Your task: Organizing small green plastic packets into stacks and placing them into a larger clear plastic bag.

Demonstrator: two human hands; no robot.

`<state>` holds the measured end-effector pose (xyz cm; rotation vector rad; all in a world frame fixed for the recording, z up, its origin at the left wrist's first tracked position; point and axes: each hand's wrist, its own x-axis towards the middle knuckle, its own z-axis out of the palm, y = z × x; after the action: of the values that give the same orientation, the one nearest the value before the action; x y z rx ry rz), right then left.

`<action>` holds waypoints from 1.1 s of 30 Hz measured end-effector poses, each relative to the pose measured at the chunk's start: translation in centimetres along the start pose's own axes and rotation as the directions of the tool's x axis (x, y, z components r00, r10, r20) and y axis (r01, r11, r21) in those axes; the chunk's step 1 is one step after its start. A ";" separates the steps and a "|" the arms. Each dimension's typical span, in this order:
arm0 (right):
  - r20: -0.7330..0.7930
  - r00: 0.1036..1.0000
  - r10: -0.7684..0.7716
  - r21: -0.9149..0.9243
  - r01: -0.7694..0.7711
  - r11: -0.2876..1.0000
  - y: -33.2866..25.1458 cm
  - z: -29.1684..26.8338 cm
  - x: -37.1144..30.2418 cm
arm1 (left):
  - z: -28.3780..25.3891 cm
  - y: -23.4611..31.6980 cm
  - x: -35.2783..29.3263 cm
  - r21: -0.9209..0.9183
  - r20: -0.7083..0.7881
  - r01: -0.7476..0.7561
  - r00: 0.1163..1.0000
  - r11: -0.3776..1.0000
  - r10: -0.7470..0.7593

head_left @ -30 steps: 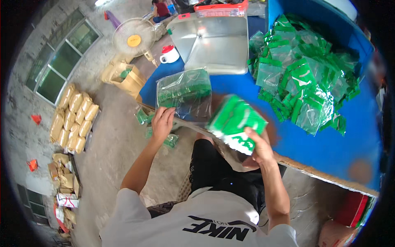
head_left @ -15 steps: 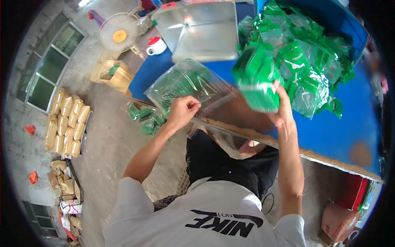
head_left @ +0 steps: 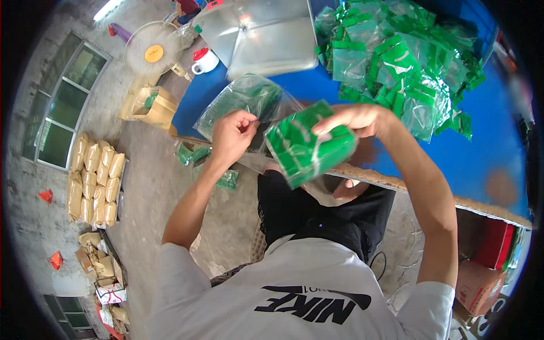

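A large clear plastic bag [head_left: 241, 93] with green packets inside lies at the table's near left edge. My left hand [head_left: 233, 136] is closed in a pinch on the rim of this bag. Just right of the bag's opening, my right hand [head_left: 354, 120] grips a stack of green packets [head_left: 300, 148], fingers on top; the stack is tilted and a little blurred. Its far side and my right thumb are hidden. Loose green and clear packets [head_left: 396, 62] are heaped on the far right of the table.
The blue table [head_left: 481, 158] has a rough near edge. At its back stand a shiny metal tray [head_left: 272, 45] and a white mug [head_left: 205, 61] with a red lid. Green packets [head_left: 226, 178] lie on the floor at left, near a carton [head_left: 156, 107], a fan [head_left: 153, 54] and stacked tan bags [head_left: 96, 181].
My right hand has brought the stack of green packets left and nearer, from beside the heap to the bag's opening. My left hand has moved slightly left and away from me, still at the bag.
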<state>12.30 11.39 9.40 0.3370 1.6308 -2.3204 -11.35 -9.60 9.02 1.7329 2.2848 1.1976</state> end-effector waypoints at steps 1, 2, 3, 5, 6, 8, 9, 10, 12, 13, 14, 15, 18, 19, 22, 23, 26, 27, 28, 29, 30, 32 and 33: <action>0.001 0.998 -0.071 0.054 0.070 0.996 0.0 -1.3 -1.5 | 0.2 1.2 0.5 0.031 0.087 0.031 0.996 0.999 -0.033; 0.021 0.990 -0.136 0.101 0.134 0.986 -0.4 -1.5 -2.1 | 0.3 1.0 0.2 0.030 0.083 0.037 0.996 0.999 -0.039; -0.027 0.969 -0.247 0.225 0.247 0.943 -0.4 -1.0 -2.7 | 0.5 0.7 -0.1 0.036 0.106 0.057 0.992 0.998 -0.061; -0.114 0.923 -0.368 0.377 0.383 0.844 0.2 0.2 -1.8 | 1.0 0.2 -0.2 0.029 0.127 0.086 0.988 0.996 -0.089; -0.150 0.908 -0.392 0.401 0.419 0.815 0.4 1.1 -1.1 | 1.3 -1.2 -0.5 0.033 0.122 0.089 0.988 0.995 -0.092; -0.172 0.950 -0.261 0.358 0.307 0.882 1.6 2.0 0.3 | 2.0 -2.5 -0.4 -0.161 -0.051 0.061 0.996 0.985 -0.070; -0.127 0.976 -0.175 0.333 0.208 0.920 2.2 2.0 0.8 | 1.3 -2.1 -0.1 -0.088 0.001 0.097 0.995 0.991 -0.098; -0.076 0.993 -0.087 0.300 0.106 0.948 2.7 2.0 1.5 | 0.9 -1.5 0.1 -0.087 0.001 0.095 0.995 0.992 -0.096; -0.008 0.997 -0.074 0.282 0.073 0.957 3.0 1.6 2.8 | 0.3 -1.0 0.4 -0.216 0.042 0.144 0.990 0.966 -0.138; -0.011 1.000 -0.002 0.208 0.005 0.978 2.5 1.7 3.2 | 0.0 -0.6 0.5 -0.174 0.029 0.143 0.990 0.974 -0.140; -0.019 0.997 0.069 0.134 -0.066 0.989 2.0 1.7 3.6 | -0.1 -0.4 0.6 -0.175 0.030 0.145 0.989 0.974 -0.142; -0.126 0.991 0.055 0.117 -0.040 0.992 1.6 1.8 3.8 | -0.2 -0.2 0.6 -0.157 0.018 0.138 0.990 0.978 -0.137; -0.478 0.878 0.007 0.340 0.178 0.923 2.3 2.0 5.3 | 0.2 -0.2 0.6 -0.106 -0.016 0.071 0.997 0.992 -0.073; -0.565 0.825 0.031 0.395 0.238 0.887 3.1 1.8 6.5 | 0.3 -0.3 0.6 -0.065 -0.034 0.009 0.999 0.998 -0.012; -0.757 0.648 -0.083 0.253 0.408 0.877 1.9 8.3 5.9 | 0.0 -0.2 0.2 -0.020 -0.063 -0.064 0.996 0.998 0.063; -0.763 0.616 -0.195 0.163 0.475 0.865 2.8 8.4 7.2 | 0.3 0.1 0.2 -0.027 -0.083 -0.070 0.994 0.997 0.068; -0.592 0.792 -0.146 0.115 0.263 0.958 3.4 9.1 7.8 | 0.1 1.0 0.3 0.088 -0.084 -0.173 0.980 0.981 0.181; -0.597 0.791 -0.137 0.123 0.260 0.958 3.5 9.3 8.2 | -0.1 1.3 0.2 0.135 -0.072 -0.162 0.982 0.978 0.172; -0.649 0.746 -0.147 0.183 0.341 0.922 3.4 9.2 8.4 | -0.2 1.7 0.2 0.133 -0.070 -0.163 0.982 0.978 0.174; -0.700 0.698 -0.150 0.234 0.423 0.876 3.2 9.1 8.7 | -0.2 1.9 0.2 0.159 -0.070 -0.172 0.980 0.972 0.184; -0.701 0.697 -0.150 0.233 0.423 0.876 3.4 9.1 9.5 | -0.2 2.2 0.2 0.185 -0.071 -0.179 0.978 0.966 0.195; -0.823 0.565 -0.053 0.371 0.606 0.704 3.4 9.7 10.7 | -0.3 2.4 0.1 0.188 -0.092 -0.198 0.972 0.962 0.218; -0.752 0.614 -0.239 0.287 0.632 0.720 4.2 10.2 10.3 | -0.4 2.6 0.1 0.193 -0.114 -0.217 0.964 0.957 0.242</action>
<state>3.90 -0.53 5.51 1.1300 1.3722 -3.3441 -9.43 -9.48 10.86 2.0933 2.3860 1.2149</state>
